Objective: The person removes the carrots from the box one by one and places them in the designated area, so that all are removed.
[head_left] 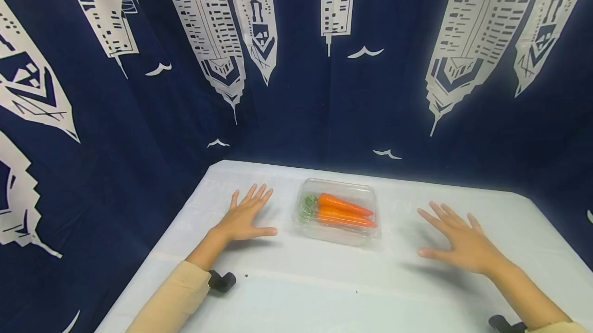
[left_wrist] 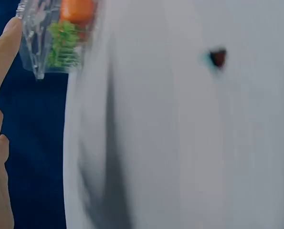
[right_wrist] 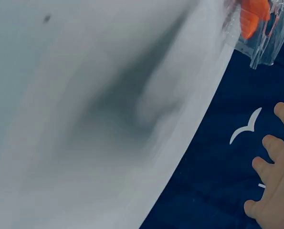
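Note:
A clear plastic clamshell box (head_left: 337, 238) lies on the white table, its lid down. Through the lid show two orange carrots (head_left: 345, 209) with short green tops (head_left: 308, 206) at the left end. My left hand (head_left: 245, 220) is spread over the table to the left of the box, apart from it. On the other side, farther off, my right hand (head_left: 458, 240) hovers with fingers spread and holds nothing. The left wrist view shows the green end of the box (left_wrist: 36, 43); the right wrist view catches a carrot tip (right_wrist: 250, 21).
The white table (head_left: 315, 292) has its far edge just behind the box. Beyond it hangs a dark blue cloth (head_left: 301, 117) printed with white buildings and birds. A small dark speck (head_left: 246, 275) lies on the tabletop near the left wrist.

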